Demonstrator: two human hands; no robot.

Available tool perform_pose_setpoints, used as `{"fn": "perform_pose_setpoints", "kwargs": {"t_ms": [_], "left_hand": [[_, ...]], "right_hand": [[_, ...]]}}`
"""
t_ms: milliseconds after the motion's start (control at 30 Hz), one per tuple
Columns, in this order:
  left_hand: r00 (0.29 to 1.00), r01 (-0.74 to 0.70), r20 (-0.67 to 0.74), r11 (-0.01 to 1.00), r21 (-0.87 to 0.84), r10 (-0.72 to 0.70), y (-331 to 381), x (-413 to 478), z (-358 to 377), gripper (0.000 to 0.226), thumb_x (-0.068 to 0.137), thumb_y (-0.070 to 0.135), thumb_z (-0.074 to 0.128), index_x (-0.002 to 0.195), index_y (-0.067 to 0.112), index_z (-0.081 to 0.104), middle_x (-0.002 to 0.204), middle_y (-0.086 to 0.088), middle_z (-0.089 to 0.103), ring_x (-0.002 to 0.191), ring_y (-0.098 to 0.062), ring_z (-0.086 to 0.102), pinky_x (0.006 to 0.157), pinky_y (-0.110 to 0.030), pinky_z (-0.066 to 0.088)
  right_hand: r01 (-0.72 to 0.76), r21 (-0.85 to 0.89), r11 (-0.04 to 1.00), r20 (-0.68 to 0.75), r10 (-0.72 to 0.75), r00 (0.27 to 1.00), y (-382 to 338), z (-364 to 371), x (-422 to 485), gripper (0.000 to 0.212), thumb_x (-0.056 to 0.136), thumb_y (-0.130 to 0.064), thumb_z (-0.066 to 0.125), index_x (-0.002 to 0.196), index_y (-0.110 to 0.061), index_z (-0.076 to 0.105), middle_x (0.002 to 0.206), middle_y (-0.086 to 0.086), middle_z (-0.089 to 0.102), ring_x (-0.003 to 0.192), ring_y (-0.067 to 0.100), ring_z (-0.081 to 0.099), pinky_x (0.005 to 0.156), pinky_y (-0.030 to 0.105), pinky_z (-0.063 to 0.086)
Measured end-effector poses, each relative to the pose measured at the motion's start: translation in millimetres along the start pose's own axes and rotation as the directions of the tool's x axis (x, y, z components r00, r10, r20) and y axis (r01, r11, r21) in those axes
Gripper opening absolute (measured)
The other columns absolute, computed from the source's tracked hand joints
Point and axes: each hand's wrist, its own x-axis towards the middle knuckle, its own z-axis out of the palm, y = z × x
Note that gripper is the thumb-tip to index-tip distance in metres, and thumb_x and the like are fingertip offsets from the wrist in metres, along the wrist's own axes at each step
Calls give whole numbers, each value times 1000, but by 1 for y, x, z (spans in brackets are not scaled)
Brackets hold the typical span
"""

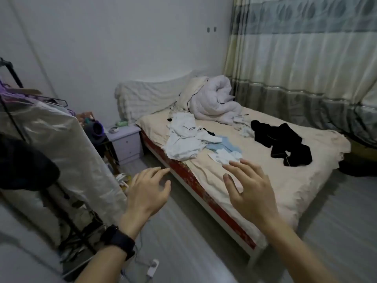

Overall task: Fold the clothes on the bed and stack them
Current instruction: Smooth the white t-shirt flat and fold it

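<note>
Fingers spread on both your hands, holding nothing. Your left hand hovers off the bed edge, your right hand above the sheet. Unfolded on the bed: white clothes, light blue garment, black clothes well apart.

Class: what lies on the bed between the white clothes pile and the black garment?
In the head view: a light blue garment touching the white clothes pile, then bare cream sheet up to the black garment.
</note>
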Motion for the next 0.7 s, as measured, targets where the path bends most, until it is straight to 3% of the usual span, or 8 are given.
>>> {"fn": "perform_pose_setpoints", "kwargs": {"t_ms": [200, 333, 700], "left_hand": [[980, 82, 183, 996, 16, -84, -49, 51, 81, 42, 96, 46, 54, 137, 39, 58, 136, 11, 59, 127, -13, 51, 109, -34, 37], [974, 90, 206, 996, 16, -91, -87, 119, 117, 40, 96, 48, 53, 135, 40, 59, 132, 13, 62, 125, -13, 52, 106, -34, 34], [958, 55, 279, 998, 39, -64, -173, 301, 178, 43, 98, 48, 49, 139, 39, 54, 142, 9, 55, 135, -15, 43, 111, -36, 27]], "right_hand": [[-89, -63, 994, 221, 101, 970, 28, 93, 41, 38, 100, -49, 50, 131, -36, 68, 138, -13, 63, 139, 16, 46, 115, 42, 38], [-128, -115, 985, 268, 155, 951, 41, 158, 99, 48, 99, -56, 38, 133, -37, 66, 139, -14, 61, 139, 16, 45, 116, 43, 38], [-167, -152, 974, 348, 211, 913, 64, 305, 253, 37, 101, -45, 51, 134, -35, 65, 139, -9, 63, 139, 22, 47, 116, 43, 36]]}}
